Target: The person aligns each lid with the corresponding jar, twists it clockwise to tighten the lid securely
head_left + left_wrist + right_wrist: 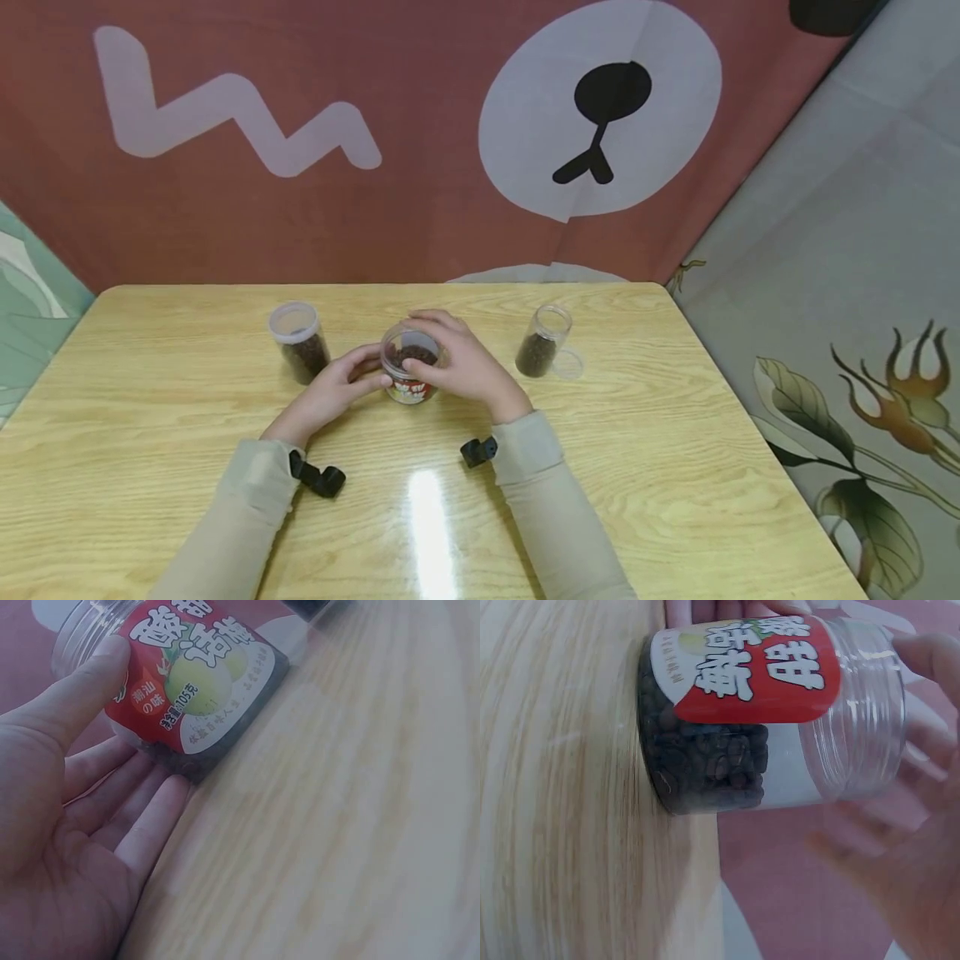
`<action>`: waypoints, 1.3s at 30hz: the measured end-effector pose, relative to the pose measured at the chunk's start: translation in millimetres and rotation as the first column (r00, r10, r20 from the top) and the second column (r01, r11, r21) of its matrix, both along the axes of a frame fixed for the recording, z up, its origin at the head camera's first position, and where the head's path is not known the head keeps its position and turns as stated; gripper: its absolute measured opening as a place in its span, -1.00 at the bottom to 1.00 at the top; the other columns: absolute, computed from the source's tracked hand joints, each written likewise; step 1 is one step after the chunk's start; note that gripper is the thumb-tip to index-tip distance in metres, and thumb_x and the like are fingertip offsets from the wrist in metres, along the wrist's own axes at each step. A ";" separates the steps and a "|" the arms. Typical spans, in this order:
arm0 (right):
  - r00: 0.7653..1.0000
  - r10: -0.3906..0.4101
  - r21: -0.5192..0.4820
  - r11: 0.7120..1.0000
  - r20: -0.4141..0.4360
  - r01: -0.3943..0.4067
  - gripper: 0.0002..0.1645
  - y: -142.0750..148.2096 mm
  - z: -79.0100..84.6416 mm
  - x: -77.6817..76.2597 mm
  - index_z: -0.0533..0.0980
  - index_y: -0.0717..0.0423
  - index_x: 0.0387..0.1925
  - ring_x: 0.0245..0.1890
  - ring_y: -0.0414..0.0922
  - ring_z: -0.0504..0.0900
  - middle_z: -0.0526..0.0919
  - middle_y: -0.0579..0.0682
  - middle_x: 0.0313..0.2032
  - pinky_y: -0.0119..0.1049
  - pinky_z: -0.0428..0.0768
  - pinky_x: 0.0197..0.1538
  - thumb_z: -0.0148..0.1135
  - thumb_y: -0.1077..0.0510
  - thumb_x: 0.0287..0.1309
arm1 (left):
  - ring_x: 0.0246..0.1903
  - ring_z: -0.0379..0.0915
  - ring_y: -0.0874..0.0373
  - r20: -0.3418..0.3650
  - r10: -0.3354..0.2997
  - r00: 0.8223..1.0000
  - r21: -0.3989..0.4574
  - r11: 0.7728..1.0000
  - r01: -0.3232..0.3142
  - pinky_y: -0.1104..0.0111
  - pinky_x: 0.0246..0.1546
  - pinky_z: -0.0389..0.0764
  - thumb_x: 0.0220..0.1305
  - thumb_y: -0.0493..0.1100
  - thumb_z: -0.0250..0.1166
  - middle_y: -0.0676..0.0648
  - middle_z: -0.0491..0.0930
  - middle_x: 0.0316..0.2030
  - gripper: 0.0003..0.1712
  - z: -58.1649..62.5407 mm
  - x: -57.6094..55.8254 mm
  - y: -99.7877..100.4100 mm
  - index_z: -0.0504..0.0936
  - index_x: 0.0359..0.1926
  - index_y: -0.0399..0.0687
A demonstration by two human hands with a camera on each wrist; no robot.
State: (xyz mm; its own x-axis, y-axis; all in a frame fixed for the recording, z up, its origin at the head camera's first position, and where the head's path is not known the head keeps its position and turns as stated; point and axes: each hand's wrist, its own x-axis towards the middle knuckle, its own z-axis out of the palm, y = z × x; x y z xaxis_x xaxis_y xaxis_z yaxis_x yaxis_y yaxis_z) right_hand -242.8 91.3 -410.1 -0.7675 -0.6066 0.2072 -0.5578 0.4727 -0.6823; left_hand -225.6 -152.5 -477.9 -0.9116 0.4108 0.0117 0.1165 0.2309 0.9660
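Note:
In the head view a clear plastic jar with a red label stands upright on the table, part filled with small dark brown pieces. Its threaded mouth is uncovered in the right wrist view. My left hand holds the jar's left side; the left wrist view shows the thumb against the label's upper edge and the fingers round the lower side. Over the jar's right side, my right hand spreads its thumb and fingers about the rim. Its fingers are blurred in the right wrist view.
A clear jar of dark pieces with a whitish top stands at the left. To the right is an open, smaller clear jar of dark pieces, with a clear round lid beside it. Behind the wooden table hangs a reddish-brown cloth.

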 end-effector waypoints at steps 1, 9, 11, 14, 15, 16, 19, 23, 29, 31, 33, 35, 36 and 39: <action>0.999 0.013 0.006 1.000 -0.052 -0.013 -0.39 -0.9 0.7 0.9 0.46 -0.04 0.37 0.41 -0.04 0.29 0.36 -0.05 0.41 0.01 0.39 0.37 0.32 -0.04 0.35 | 0.40 0.27 -0.18 0.004 -0.003 1.000 0.001 1.000 0.003 -0.07 0.36 0.34 0.45 -0.07 0.29 -0.28 0.38 0.38 -0.29 0.5 0.5 -0.1 0.27 0.49 -0.18; 0.983 0.033 0.065 0.998 -0.179 -0.022 -0.49 -8.9 1.9 5.9 0.56 -0.01 0.29 0.42 -0.04 0.29 0.48 -0.04 0.34 -0.08 0.28 0.46 0.30 -0.02 0.38 | 0.39 0.29 -0.15 -0.007 -0.008 1.000 0.013 1.000 0.008 -0.02 0.36 0.34 0.45 -0.07 0.29 -0.26 0.40 0.37 -0.29 2.0 0.1 1.9 0.27 0.49 -0.17; 0.987 0.021 0.083 0.997 -0.157 -0.008 -0.46 -11.0 2.3 6.6 0.53 -0.01 0.32 0.44 -0.03 0.25 0.45 -0.04 0.37 -0.06 0.27 0.47 0.29 -0.04 0.39 | 0.39 0.29 -0.14 -0.007 -0.011 1.000 0.015 1.000 0.012 -0.01 0.36 0.34 0.45 -0.08 0.29 -0.25 0.40 0.37 -0.29 2.4 0.3 1.8 0.27 0.50 -0.16; 0.994 0.006 0.100 0.995 -0.108 0.005 -0.42 -14.6 4.0 7.6 0.47 -0.02 0.38 0.48 0.02 0.17 0.37 -0.01 0.43 0.02 0.26 0.47 0.24 -0.07 0.41 | 0.38 0.29 -0.15 -0.008 -0.015 1.000 0.021 1.000 0.015 0.01 0.35 0.35 0.46 -0.09 0.28 -0.26 0.39 0.38 -0.29 3.1 0.9 1.0 0.27 0.50 -0.17; 0.996 0.001 0.105 0.994 -0.090 0.008 -0.41 -15.7 4.8 8.2 0.45 -0.03 0.40 0.49 0.02 0.14 0.34 -0.01 0.45 0.04 0.25 0.47 0.22 -0.08 0.42 | 0.39 0.29 -0.15 -0.008 -0.017 1.000 0.022 1.000 0.017 0.01 0.35 0.36 0.46 -0.09 0.28 -0.26 0.39 0.38 -0.29 3.5 1.1 0.5 0.26 0.50 -0.17; 0.998 -0.004 0.108 0.994 -0.070 0.011 -0.40 -16.7 5.4 8.5 0.43 -0.04 0.41 0.50 0.02 0.12 0.32 -0.01 0.46 0.05 0.25 0.47 0.20 -0.09 0.43 | 0.39 0.29 -0.15 -0.009 -0.019 1.000 0.022 1.000 0.019 0.02 0.34 0.37 0.46 -0.10 0.28 -0.26 0.39 0.38 -0.30 3.6 1.3 0.1 0.26 0.50 -0.17; 1.000 -0.018 0.116 0.993 -0.021 0.020 -0.38 -18.6 7.6 9.9 0.41 -0.05 0.43 0.51 0.01 0.08 0.29 -0.04 0.48 0.07 0.25 0.46 0.19 -0.09 0.44 | 0.38 0.29 -0.16 -0.012 -0.019 1.000 0.015 1.000 0.019 0.05 0.34 0.39 0.46 -0.09 0.28 -0.27 0.39 0.38 -0.30 3.7 1.6 -1.1 0.27 0.50 -0.17; 1.000 -0.007 0.170 0.985 -0.002 0.007 -0.39 -20.9 12.2 10.3 0.38 -0.05 0.45 0.51 0.02 0.07 0.26 -0.04 0.48 0.04 0.24 0.47 0.16 -0.09 0.46 | 0.38 0.30 -0.15 -0.016 -0.012 1.000 0.009 1.000 0.012 0.22 0.31 0.42 0.45 -0.09 0.28 -0.26 0.40 0.37 -0.31 2.1 2.9 -3.1 0.29 0.49 -0.16; 1.000 0.015 0.276 0.961 0.006 -0.016 -0.39 -24.0 22.1 10.6 0.36 -0.01 0.46 0.48 0.07 0.13 0.25 0.02 0.49 0.00 0.26 0.47 0.13 -0.06 0.50 | 0.39 0.27 -0.15 0.005 -0.017 1.000 0.040 0.999 0.017 0.40 0.26 0.42 0.46 -0.10 0.27 -0.27 0.38 0.38 -0.31 0.5 4.5 -3.4 0.28 0.49 -0.20; 1.000 0.008 0.293 0.956 0.011 -0.011 -0.40 -24.5 25.1 10.9 0.35 -0.01 0.46 0.48 0.08 0.14 0.25 0.03 0.49 0.00 0.26 0.47 0.14 -0.05 0.50 | 0.40 0.26 -0.14 0.010 -0.023 1.000 0.046 0.999 0.022 0.33 0.28 0.42 0.47 -0.09 0.27 -0.26 0.37 0.39 -0.30 1.0 4.3 -2.4 0.27 0.50 -0.19; 1.000 0.003 0.304 0.953 0.013 -0.007 -0.39 -24.8 27.5 10.7 0.35 -0.01 0.46 0.47 0.08 0.15 0.25 0.04 0.49 0.00 0.27 0.46 0.14 -0.04 0.50 | 0.40 0.26 -0.14 0.009 -0.020 1.000 0.047 0.999 0.020 0.26 0.30 0.42 0.47 -0.09 0.27 -0.26 0.37 0.39 -0.30 1.8 3.9 -1.6 0.27 0.50 -0.19; 1.000 0.000 0.314 0.949 0.017 -0.006 -0.39 -25.0 29.6 11.0 0.35 -0.01 0.47 0.46 0.09 0.17 0.25 0.05 0.49 0.00 0.28 0.46 0.13 -0.05 0.50 | 0.40 0.27 -0.15 0.009 -0.019 1.000 0.047 0.999 0.018 0.22 0.31 0.42 0.47 -0.10 0.27 -0.27 0.37 0.39 -0.31 2.4 3.7 -1.0 0.27 0.50 -0.19; 1.000 0.000 0.317 0.948 0.020 -0.006 -0.38 -24.9 30.0 10.9 0.34 -0.01 0.47 0.46 0.08 0.17 0.25 0.05 0.49 0.00 0.28 0.45 0.13 -0.06 0.50 | 0.39 0.27 -0.15 0.009 -0.019 1.000 0.047 0.999 0.018 0.20 0.31 0.42 0.47 -0.11 0.26 -0.27 0.37 0.39 -0.31 2.6 3.6 -0.7 0.28 0.50 -0.19; 1.000 -0.007 0.322 0.947 0.028 -0.003 -0.37 -23.2 29.6 11.6 0.33 -0.03 0.48 0.46 0.07 0.17 0.25 0.05 0.49 0.00 0.29 0.45 0.12 -0.10 0.50 | 0.40 0.26 -0.17 0.003 -0.026 1.000 0.039 0.999 0.026 0.14 0.32 0.41 0.47 -0.12 0.26 -0.29 0.36 0.39 -0.31 3.8 3.6 0.6 0.28 0.49 -0.21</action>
